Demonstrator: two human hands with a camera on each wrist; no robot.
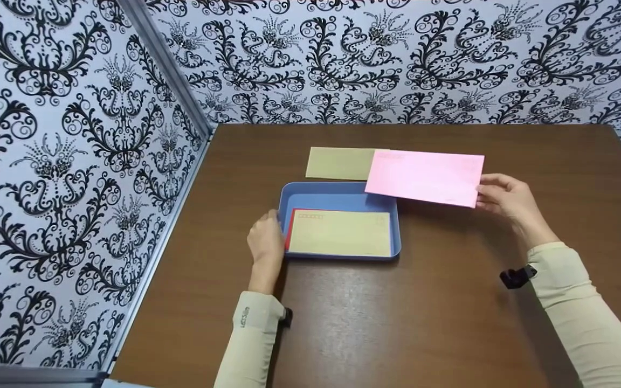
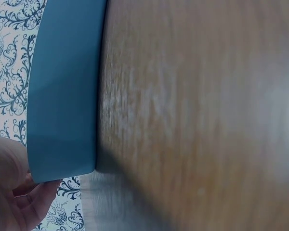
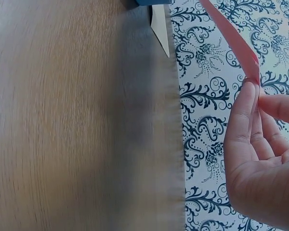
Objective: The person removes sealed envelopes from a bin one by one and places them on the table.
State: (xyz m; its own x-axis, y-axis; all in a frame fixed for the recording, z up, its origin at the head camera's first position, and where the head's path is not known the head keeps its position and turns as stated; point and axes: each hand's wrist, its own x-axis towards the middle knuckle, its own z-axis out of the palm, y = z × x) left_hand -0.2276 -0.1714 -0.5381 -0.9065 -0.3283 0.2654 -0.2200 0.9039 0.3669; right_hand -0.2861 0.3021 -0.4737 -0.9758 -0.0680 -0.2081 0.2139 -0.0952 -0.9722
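Observation:
My right hand [image 1: 507,202] pinches a pink envelope [image 1: 423,178] by its right edge, thumb on one face and fingers behind. In the right wrist view the pink envelope [image 3: 235,41] is seen nearly edge-on, raised above the table. Its left end overlaps the back right corner of a shallow blue tray [image 1: 324,195]. My left hand [image 1: 267,240] grips the tray's left side; in the left wrist view its fingers bend around the end of the blue wall [image 2: 62,110]. Inside the tray lies a cream envelope [image 1: 340,234], on top of something red [image 1: 290,229] showing along its left and top edges.
Behind the tray another cream envelope [image 1: 337,163] lies on the brown wooden table [image 1: 343,323], partly covered by the pink one in the head view. Black-and-white patterned panels [image 1: 343,59] stand at the back and left, with a metal frame post [image 1: 167,70] at their corner.

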